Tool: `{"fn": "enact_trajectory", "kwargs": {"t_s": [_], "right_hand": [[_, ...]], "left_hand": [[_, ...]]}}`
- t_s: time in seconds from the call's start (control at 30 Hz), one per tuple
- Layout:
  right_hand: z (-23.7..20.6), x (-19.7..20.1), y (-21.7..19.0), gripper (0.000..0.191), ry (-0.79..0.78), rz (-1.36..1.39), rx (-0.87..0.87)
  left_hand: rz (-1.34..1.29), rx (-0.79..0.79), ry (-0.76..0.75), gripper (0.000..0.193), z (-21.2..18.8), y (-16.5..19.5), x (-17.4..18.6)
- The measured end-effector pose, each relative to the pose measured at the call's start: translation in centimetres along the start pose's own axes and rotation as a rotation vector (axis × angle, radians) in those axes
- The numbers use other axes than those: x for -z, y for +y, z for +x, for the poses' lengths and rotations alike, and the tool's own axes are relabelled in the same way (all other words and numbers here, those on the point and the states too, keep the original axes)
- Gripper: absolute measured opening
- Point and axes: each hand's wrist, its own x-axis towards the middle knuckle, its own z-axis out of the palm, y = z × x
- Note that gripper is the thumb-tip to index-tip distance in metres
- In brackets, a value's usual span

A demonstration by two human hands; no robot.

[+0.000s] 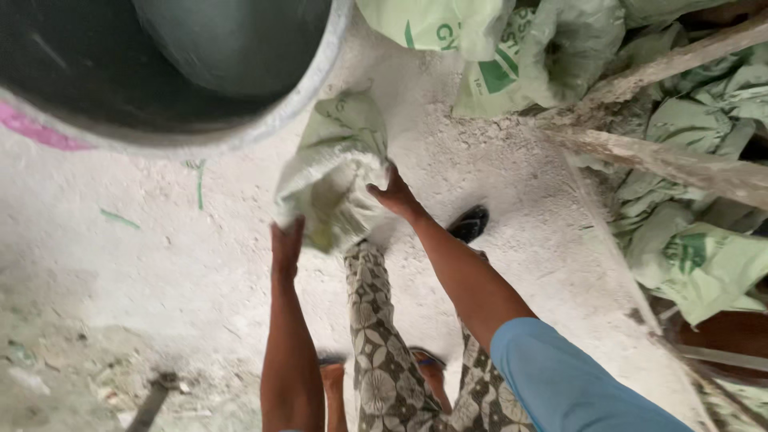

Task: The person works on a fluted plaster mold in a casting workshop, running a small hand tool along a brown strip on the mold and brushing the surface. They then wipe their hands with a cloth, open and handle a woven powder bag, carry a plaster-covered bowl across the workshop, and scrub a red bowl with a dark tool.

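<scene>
A pale green woven sack (332, 172), dusty with white powder, hangs lifted off the floor in front of me. My left hand (286, 240) grips its lower left edge. My right hand (394, 192) holds its right side, fingers pressed into the cloth. Below the sack my patterned trouser leg (376, 320) and a dark sandal (470, 222) show on the powder-covered floor.
A large dark round tub (320, 72) with a grey rim fills the top left. More pale green sacks (688, 248) pile up at the right and top, crossed by dusty wooden poles (664, 160). A tool handle (152, 400) lies at the bottom left.
</scene>
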Motion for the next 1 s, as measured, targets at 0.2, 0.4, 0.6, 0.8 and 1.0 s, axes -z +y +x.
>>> {"fn": "enact_trajectory", "kwargs": {"t_s": [0.2, 0.4, 0.6, 0.8, 1.0], "right_hand": [[1.0, -0.9, 0.6, 0.072, 0.178, 0.098, -0.259], [0.9, 6.9, -1.5, 0.06, 0.452, 0.098, -0.28], [-1.4, 9.5, -1.0, 0.06, 0.439, 0.227, -0.234], [0.5, 11.8, -1.2, 0.056, 0.314, 0.078, -0.33], [-0.6, 12.7, -1.5, 0.052, 0.324, -0.243, -0.127]], "left_hand": [[-0.024, -0.033, 0.064, 0.046, 0.3, -1.6, -1.4], [-0.138, -0.273, -0.136, 0.039, -4.3, -2.4, -0.7], [0.138, -0.015, -0.072, 0.04, -3.5, -4.5, 2.8], [0.354, -0.134, -0.104, 0.043, 2.0, -1.7, -2.6], [0.872, -0.764, 0.3, 0.067, 0.5, 1.5, -5.3]]}}
